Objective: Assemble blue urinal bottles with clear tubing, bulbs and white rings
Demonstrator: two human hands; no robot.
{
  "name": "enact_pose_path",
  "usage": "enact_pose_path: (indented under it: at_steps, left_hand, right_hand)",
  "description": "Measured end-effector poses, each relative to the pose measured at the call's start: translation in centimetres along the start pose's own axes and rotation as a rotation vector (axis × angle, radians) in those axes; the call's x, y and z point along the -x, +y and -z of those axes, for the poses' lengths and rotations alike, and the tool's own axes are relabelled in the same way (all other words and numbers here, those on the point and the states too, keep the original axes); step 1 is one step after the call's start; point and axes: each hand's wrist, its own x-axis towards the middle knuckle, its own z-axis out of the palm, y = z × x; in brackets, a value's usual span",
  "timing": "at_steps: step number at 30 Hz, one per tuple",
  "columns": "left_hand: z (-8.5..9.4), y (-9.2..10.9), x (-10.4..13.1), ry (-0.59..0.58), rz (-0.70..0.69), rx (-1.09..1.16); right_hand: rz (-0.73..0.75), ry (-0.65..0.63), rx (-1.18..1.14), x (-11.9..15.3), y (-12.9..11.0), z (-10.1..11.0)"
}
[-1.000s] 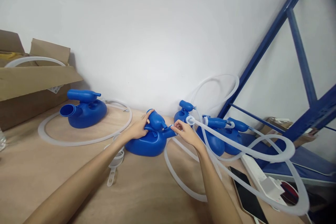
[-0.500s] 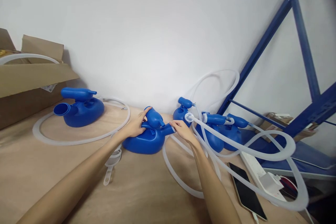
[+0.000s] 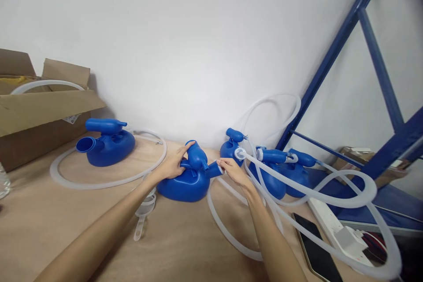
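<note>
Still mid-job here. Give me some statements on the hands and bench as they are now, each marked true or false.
1. The left hand is on the middle blue container. True.
2. The right hand is touching the phone. False: its fingers are at the mouth of the middle container's spout.
3. The cardboard box at the far left is closed. False: its flaps stand open.
4. A pale hose curves across the table in front of the leftmost blue container. True.
5. The translucent piece with a flat tab lies inside the box. False: it is on the table by the left forearm.
</note>
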Motion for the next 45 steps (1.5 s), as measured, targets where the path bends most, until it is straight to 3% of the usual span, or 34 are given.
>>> enact_pose_path:
  at_steps: [4,8,12,16,19,23,28,32,36,39,42,45]
  left_hand:
    - [0.5,-0.4,0.0,-0.012,-0.009,-0.001]
    - [0.4,-0.4,0.1,0.024,0.022,-0.07]
    - [-0.7,0.2,-0.1,0.138,0.125,-0.253]
    - [-1.8,0.2,-1.9,0.281,0.389,-0.523]
    - [-1.7,-0.9,-4.7,0.341,0.525,-0.596]
    - [-0.4,-3.7,-8.6,0.39,0.605,-0.602]
    - [1.4,-7.0,-11.6,0.328,0.576,-0.583]
    - [2.8,-8.2,-12.3,0.231,0.524,-0.559]
    - [5.3,-7.8,-11.5,0.137,0.445,-0.545]
    - [8.3,-6.1,-9.4,0.053,0.329,-0.527]
    - [11.3,-3.3,-5.5,-0.051,0.243,-0.49]
    - [12.9,-0.1,0.1,-0.247,0.186,-0.419]
  right_hand:
    - [0.074,0.142,-0.001,-0.1,-0.9,0.8]
    - [0.155,0.224,0.017,1.3,-4.3,3.1]
    - [0.164,0.15,0.171,4.3,-8.8,4.4]
    - [0.189,-0.06,0.398,5.9,-11.3,4.0]
    - [0.217,-0.145,0.517,5.3,-10.7,3.0]
    - [0.208,-0.252,0.555,3.5,-8.0,0.3]
    - [0.163,-0.492,0.58,1.6,-3.8,-4.3]
    - [0.206,-0.572,0.614,1.4,-1.8,-7.2]
    - [0.26,-0.52,0.625,1.7,-1.8,-9.2]
    - [0.294,-0.409,0.639,1.3,-2.6,-11.1]
    - [0.319,-0.31,0.584,-0.1,-3.8,-13.6]
    - [0.354,-0.309,0.532,-1.6,-5.1,-15.7]
